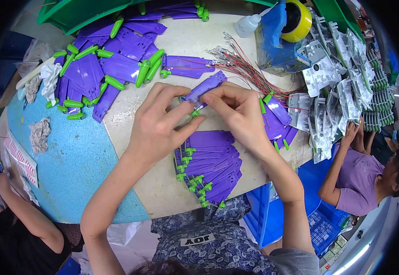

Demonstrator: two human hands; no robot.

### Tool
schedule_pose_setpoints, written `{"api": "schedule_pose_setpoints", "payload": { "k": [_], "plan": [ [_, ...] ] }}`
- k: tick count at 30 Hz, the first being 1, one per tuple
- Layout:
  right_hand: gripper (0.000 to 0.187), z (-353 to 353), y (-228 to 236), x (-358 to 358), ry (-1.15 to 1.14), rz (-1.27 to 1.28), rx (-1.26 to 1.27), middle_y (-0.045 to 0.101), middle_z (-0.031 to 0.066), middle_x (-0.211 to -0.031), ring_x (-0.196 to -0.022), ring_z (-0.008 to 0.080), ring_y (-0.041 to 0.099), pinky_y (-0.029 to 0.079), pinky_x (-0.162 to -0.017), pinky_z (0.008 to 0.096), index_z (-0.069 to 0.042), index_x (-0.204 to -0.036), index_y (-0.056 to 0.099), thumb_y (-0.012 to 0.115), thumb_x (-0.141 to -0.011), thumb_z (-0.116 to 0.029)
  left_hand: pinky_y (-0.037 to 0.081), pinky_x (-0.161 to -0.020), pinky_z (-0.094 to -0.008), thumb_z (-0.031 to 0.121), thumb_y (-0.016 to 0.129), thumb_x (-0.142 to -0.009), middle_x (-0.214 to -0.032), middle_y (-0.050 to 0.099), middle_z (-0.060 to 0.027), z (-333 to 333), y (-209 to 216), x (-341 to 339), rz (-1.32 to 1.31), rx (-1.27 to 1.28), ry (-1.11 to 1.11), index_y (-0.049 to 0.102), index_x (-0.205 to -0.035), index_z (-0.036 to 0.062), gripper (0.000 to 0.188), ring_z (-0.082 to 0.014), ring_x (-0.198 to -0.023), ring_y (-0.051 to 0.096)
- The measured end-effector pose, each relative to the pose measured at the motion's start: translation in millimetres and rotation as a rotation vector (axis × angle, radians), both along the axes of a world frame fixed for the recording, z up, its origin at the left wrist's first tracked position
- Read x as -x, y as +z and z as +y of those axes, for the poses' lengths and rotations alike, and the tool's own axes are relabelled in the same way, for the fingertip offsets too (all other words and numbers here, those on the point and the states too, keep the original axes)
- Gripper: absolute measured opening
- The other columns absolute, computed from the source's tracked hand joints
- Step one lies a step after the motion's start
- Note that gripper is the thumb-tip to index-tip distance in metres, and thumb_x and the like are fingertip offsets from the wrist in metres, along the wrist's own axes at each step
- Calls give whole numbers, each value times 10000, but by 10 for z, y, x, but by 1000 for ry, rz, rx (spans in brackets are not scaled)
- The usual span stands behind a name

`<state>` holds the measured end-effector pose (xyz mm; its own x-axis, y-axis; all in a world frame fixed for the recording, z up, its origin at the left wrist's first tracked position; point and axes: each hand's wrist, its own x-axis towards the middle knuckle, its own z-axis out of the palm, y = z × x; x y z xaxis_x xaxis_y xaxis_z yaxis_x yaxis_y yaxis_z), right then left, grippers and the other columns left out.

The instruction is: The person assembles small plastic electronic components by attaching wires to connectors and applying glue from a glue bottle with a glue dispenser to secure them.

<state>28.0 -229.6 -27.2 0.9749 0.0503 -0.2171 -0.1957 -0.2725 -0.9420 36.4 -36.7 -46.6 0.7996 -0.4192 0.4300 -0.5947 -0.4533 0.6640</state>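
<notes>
Between both hands, above the middle of the table, is a purple plastic wing-shaped part (pixel 205 88) with a green clip at its lower end. My left hand (pixel 160 121) grips its left end, thumb and fingers curled round the green clip. My right hand (pixel 237 111) pinches the part's face near its right side. Just below lies a fanned stack of purple parts (pixel 215 156) with green clips along its left edge. Beyond the hands rests a single purple part (pixel 188 65) with thin red wires across it. A few purple parts (pixel 276 118) lie beside my right wrist.
A heap of purple and green parts (pixel 89 68) covers the far left. Red wires (pixel 254 75) lie in a bundle near a blue tape dispenser (pixel 271 34) and white bottle (pixel 247 25). Silver-grey parts (pixel 332 78) are piled at right. Co-workers sit on both sides.
</notes>
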Motion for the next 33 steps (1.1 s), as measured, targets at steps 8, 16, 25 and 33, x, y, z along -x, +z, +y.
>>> {"api": "schedule_pose_setpoints", "payload": {
  "k": [8,16,25,33],
  "plan": [
    [113,-8,144,4,-70,70,-67,662,16,-754,-594,44,480,356,-504,256,20,-898,752,703,-880,-80,533,-714,-369,79,861,-643,-1022,671,-113,-6,-38,-13,-18,20,-1,701,-832,20,254,-284,-893,631],
    [124,37,41,-4,-43,99,-34,678,34,-730,-609,54,543,408,-531,239,35,-905,747,707,-872,-78,530,-715,-369,71,858,-633,-1015,669,-116,-25,-19,-23,-13,38,1,681,-820,20,262,-293,-883,632],
    [100,117,91,41,64,-320,327,613,121,-732,-577,230,629,466,-499,345,35,-876,719,709,-826,-51,536,-672,-364,68,827,-641,-1000,641,-110,-39,-87,-12,-119,-13,16,714,-905,40,289,-283,-868,618],
    [159,-70,303,-188,66,-520,691,625,112,-719,-596,240,643,497,-540,369,13,-956,687,712,-807,-35,527,-735,-373,65,818,-631,-1000,622,-112,-62,2,-65,-76,-115,-26,712,-1019,33,404,-292,-850,606]
  ]
}}
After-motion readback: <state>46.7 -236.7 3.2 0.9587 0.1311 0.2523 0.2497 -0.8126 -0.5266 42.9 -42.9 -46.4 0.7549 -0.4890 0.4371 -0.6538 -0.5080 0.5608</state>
